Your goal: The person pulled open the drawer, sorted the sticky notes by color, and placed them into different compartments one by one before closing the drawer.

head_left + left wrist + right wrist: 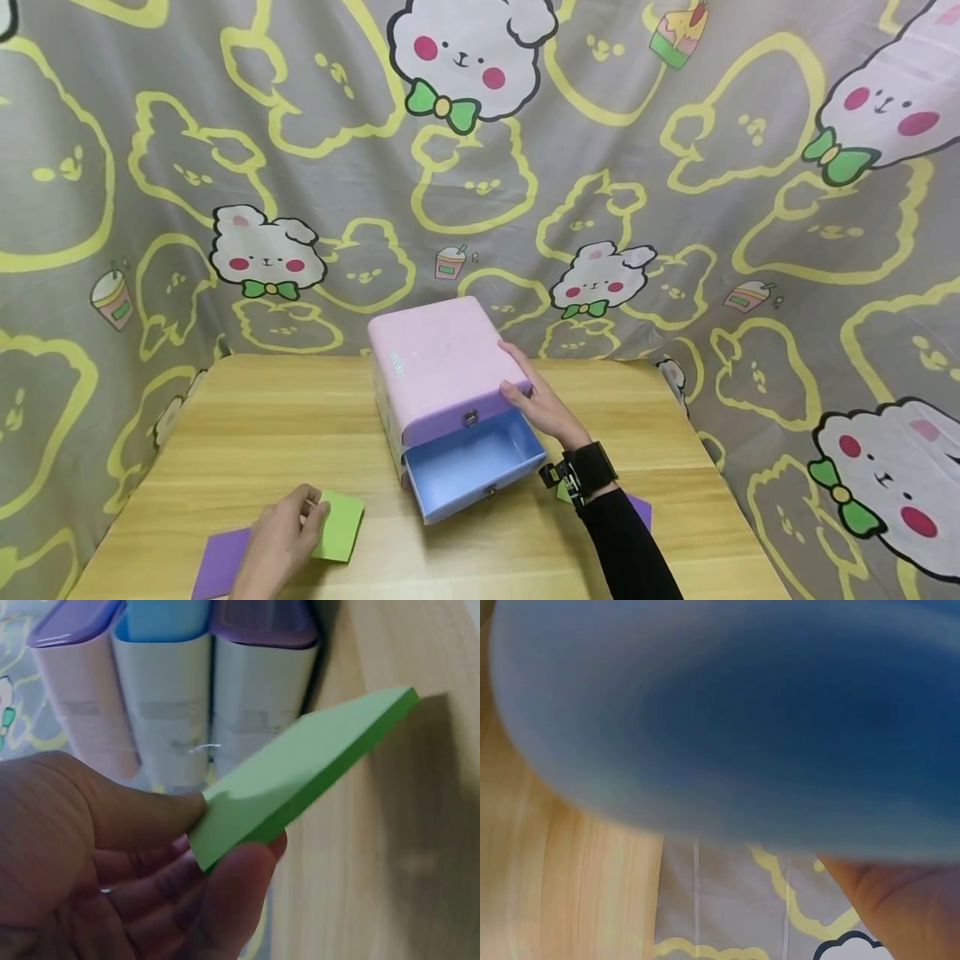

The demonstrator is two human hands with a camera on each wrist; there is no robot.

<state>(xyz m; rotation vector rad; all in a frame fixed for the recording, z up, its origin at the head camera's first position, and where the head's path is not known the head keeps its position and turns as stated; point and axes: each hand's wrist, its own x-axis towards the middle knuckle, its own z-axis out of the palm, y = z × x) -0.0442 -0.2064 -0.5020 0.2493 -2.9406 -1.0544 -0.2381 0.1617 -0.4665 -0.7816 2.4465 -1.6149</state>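
Note:
My left hand [281,533] pinches a light green sticky-note pad [341,527] between thumb and fingers, above the table. The left wrist view shows the pad [300,772] tilted, with its far end clear of the fingers. In the middle of the table stands a pink and purple drawer box [450,358], its blue drawer [476,458] pulled out, with nothing seen inside. My right hand [543,404] rests against the box's upper right edge, thumb at the front corner and fingers extended along the side. A blurred blue surface fills most of the right wrist view.
A purple pad [219,565] lies by my left hand. Another purple piece [641,508] and a green piece [562,493] show partly behind my right forearm. A patterned curtain [480,192] hangs behind the wooden table [292,417].

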